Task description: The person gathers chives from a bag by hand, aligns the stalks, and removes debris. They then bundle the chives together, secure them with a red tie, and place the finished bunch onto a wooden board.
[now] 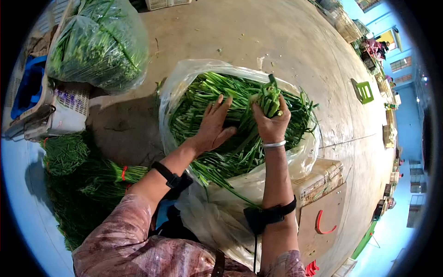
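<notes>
One palm down [214, 128] on greens [217, 99] | right hand [271, 119] upright

Edges are bending, w/ blk corners; floor [362, 157] is shining brt at R; shadows are darkening lower L.

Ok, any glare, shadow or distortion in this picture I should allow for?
Head view: fisheye curve, black corners; left hand and right hand fairly sharp; sheen on the bag; shadow left of it on the floor; lower-left greens murky; far right background too soft to read.
</notes>
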### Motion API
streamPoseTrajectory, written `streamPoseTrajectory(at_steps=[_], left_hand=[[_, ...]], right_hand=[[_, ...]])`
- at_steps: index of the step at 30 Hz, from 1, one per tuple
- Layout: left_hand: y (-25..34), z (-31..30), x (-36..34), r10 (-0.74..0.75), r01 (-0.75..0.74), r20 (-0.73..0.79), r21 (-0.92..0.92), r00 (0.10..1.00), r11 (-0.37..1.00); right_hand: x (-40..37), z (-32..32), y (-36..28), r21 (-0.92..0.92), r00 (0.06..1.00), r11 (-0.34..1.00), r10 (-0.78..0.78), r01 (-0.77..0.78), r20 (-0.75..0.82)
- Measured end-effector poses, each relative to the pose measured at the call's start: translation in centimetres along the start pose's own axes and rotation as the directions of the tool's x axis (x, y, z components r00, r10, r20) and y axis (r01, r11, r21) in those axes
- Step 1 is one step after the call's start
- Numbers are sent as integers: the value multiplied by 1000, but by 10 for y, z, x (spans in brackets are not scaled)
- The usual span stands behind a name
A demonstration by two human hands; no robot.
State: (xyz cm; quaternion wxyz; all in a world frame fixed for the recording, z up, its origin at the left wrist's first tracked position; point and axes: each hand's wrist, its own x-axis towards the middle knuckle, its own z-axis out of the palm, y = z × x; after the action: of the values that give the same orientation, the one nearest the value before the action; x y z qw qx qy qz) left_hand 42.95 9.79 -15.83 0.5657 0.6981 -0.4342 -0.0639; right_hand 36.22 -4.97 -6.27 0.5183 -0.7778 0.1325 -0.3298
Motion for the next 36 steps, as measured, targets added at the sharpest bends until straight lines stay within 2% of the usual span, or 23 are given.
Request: streamPoseTrajectory(at_steps=[1,2,3,5,7,8,9,11,13,15,16,17,19,21,23,25,27,29,30,31,33,34,36], left_hand=[[-4,0,-5,3,-44,126,324,992,945],[-8,1,-8,6,-93,200,429,980,899],[-8,4,-10,8,-96,207,423,978,901],[-7,9,-11,-60,-137,283,626,957,768],[-5,12,-10,-35,-148,273,621,961,770],[-4,11,-8,-99,-129,299,655,949,745],[-2,12,-7,-159,-116,325,685,932,719],[-4,18,-7,-119,-144,331,669,936,730],[-3,18,-6,-158,-127,314,722,936,680],[-15,18,-9,10,-226,290,723,957,653],[-5,14,8,27,-148,227,536,973,831],[10,-5,16,-29,-29,169,332,985,943],[93,-33,25,284,-275,-81,112,955,955],[178,-50,29,463,-466,-48,-97,885,879],[235,-40,31,616,-582,131,-225,777,782],[273,10,21,669,-694,298,-33,680,720],[290,71,-4,645,-716,496,-64,581,695],[301,118,-46,683,-729,442,-90,581,679],[316,123,-62,691,-741,495,-129,527,658],[325,135,-82,710,-737,486,-179,509,651],[342,152,-127,731,-706,516,-299,447,642],[349,162,-149,751,-662,500,-390,431,640],[365,172,-190,778,-626,516,-485,359,610]], right_hand=[[0,-4,-1,34,999,999,8,-7,-32],[2,-10,1,18,998,1000,-5,6,-68],[2,-16,-12,-7,993,999,-35,34,-109],[6,-38,-21,-54,975,993,-115,107,-190],[5,-66,-35,139,950,982,-83,130,-301],[6,-83,-48,162,930,979,-61,127,-362],[8,-110,-45,200,912,959,-109,202,-395],[2,-131,-99,383,914,903,-26,195,-404],[-9,-164,-108,377,883,896,-32,233,-469],[-27,-188,-118,434,866,866,5,246,-501],[-46,-197,-126,362,798,898,20,252,-603],[-58,-198,-129,385,784,891,56,241,-618],[-82,-204,-125,445,806,868,93,222,-584],[-103,-195,-119,477,801,851,123,219,-586],[-124,-184,-116,520,788,824,160,225,-594],[-147,-180,-115,594,760,766,228,246,-608],[-173,-188,-116,601,678,732,265,321,-685],[-221,-210,-100,583,687,769,275,264,-673],[-244,-210,-121,517,736,797,140,313,-662],[-271,-215,-130,507,765,782,62,361,-641],[-326,-225,-142,526,667,742,144,416,-731],[-350,-227,-158,450,661,801,93,394,-744],[-405,-236,-162,438,549,792,159,425,-821]])
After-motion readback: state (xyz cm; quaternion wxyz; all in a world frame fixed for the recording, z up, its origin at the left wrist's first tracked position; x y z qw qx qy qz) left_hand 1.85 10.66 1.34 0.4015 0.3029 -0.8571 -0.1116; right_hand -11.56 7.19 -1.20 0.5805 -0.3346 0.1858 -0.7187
